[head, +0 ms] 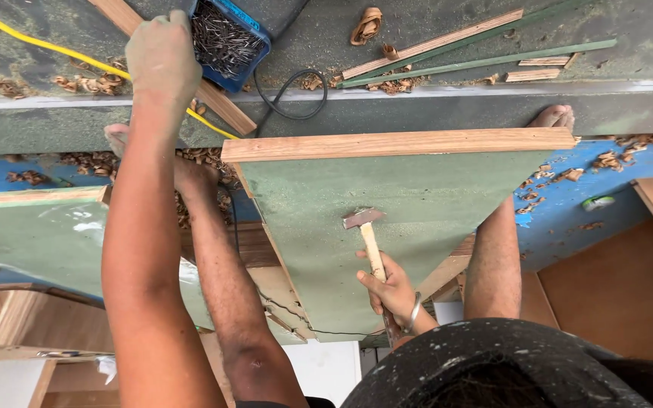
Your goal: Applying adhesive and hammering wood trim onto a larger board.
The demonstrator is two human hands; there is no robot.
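Left hand (162,53) over nail box (230,34), touching its left rim; plank (224,109) and yellow cable (54,49) crowd that side. Black cord (290,106) loops right of box. Strips (462,53) and shavings (394,85) litter floor farther right. Green panel (387,219) face open around hammer (368,238) in right hand (394,291). Legs flank panel; feet at its top corners.

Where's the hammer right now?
In the head view, the hammer is just right of centre, held by the right hand, its head resting on the green panel below the wooden edge strip.
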